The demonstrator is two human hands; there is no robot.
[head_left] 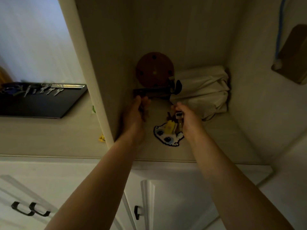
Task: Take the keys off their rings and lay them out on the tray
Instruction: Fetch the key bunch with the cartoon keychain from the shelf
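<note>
A dark tray (49, 103) lies on the counter at the left, with several silver keys (44, 90) lined up along its far edge and a darker bunch at its far left corner. Both my hands reach into a dim shelf recess. My left hand (136, 113) is closed on a small dark bunch of keys that hangs below its fingers. My right hand (186, 115) grips a keyring bunch (176, 120) with a small white-and-black fob and a yellow tag (170, 127). The bunch rests over a white bead-art charm (166, 136) lying on the shelf.
A round brown wooden piece (155, 68) leans at the back of the recess above a dark bar-shaped object (152, 92). A folded cream cloth bag (202, 90) fills the right side. White cabinet doors with black handles (29, 209) are below.
</note>
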